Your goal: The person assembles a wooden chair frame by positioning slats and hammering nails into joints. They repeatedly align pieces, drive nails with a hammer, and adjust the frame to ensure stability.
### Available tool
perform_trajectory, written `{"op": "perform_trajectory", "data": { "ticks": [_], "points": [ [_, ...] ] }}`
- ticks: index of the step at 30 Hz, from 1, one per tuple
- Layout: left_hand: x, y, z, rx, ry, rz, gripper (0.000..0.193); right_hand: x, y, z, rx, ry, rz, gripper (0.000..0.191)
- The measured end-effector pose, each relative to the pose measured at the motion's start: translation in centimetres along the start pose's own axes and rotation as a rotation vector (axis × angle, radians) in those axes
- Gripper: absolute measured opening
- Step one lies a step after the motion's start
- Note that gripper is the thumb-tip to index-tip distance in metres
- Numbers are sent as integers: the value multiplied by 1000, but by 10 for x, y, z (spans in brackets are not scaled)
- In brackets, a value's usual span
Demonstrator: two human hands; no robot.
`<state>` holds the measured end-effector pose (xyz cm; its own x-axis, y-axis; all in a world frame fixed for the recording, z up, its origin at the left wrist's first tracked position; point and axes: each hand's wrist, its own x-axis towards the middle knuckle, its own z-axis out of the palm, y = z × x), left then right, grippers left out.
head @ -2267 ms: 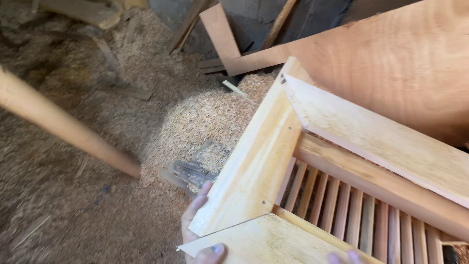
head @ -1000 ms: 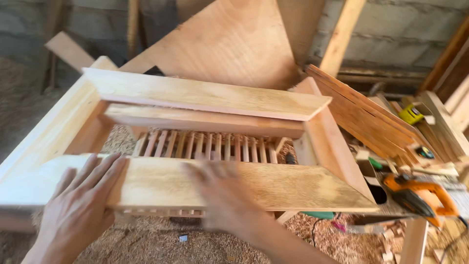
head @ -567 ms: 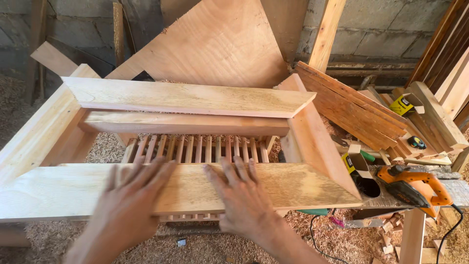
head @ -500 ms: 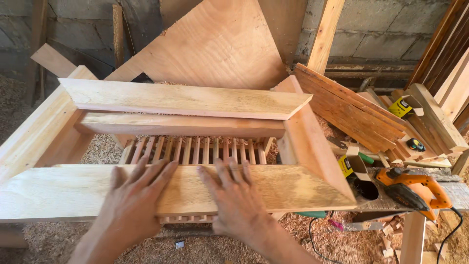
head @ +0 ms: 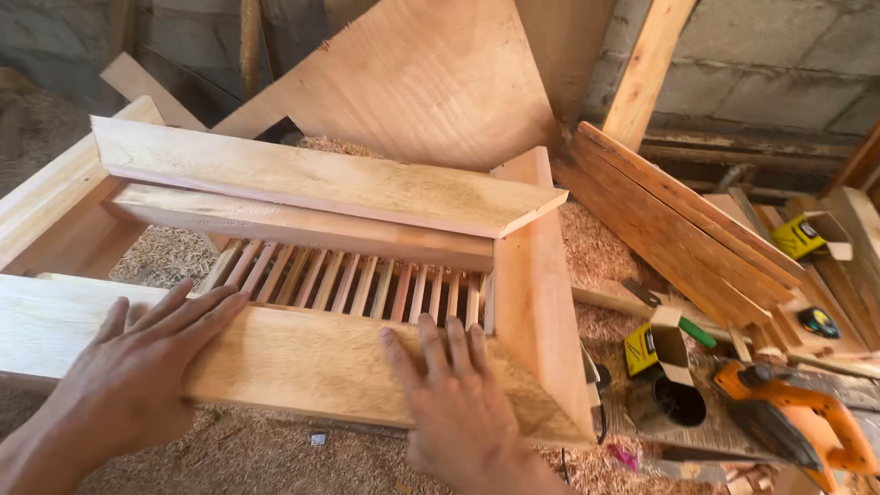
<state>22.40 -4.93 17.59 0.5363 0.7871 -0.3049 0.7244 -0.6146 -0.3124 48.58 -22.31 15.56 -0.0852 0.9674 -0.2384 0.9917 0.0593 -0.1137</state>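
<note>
A pale wooden frame (head: 321,183) with mitred corners and a row of thin slats (head: 357,280) inside it lies in front of me. My left hand (head: 137,367) rests flat, fingers spread, on the frame's near board (head: 302,357), left of its middle. My right hand (head: 454,394) lies flat on the same board further right, near the right corner joint. Neither hand grips anything.
An orange power tool (head: 793,426) and small yellow boxes (head: 655,344) sit on the bench at the right. Stacked boards (head: 678,215) lean behind them. A large plywood sheet (head: 422,82) stands at the back. Sawdust (head: 247,454) covers the floor below.
The view swung from the sawdust floor and the frame's corner to the whole frame. Both hands slid along the near board; the right hand has moved right toward the corner.
</note>
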Motion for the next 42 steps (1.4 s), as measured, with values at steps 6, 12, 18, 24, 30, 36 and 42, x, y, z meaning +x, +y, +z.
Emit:
{"op": "perform_trajectory", "data": {
  "ticks": [6, 12, 18, 24, 30, 36, 42],
  "points": [
    [0, 97, -37, -68, 331, 353, 125, 3, 2, -6, 31, 32, -21, 111],
    [1, 118, -37, -306, 39, 205, 114, -6, 10, -13, 151, 97, -31, 107],
    [15, 116, -25, -181, 154, 279, 121, -27, 75, 2, 450, 202, -274, 95],
    [16, 115, -26, -166, 100, 241, 119, -27, 127, 25, 785, 574, -237, 36],
    [20, 117, -31, -218, 252, 297, 124, -17, 162, 41, 799, 838, -90, 34],
    [20, 126, -43, -274, 46, 178, 117, -10, 173, 60, 1066, 1095, -122, 30],
    [23, 131, -52, -247, -5, 161, 121, 5, 175, 68, 1371, 957, -233, 31]
  ]
}}
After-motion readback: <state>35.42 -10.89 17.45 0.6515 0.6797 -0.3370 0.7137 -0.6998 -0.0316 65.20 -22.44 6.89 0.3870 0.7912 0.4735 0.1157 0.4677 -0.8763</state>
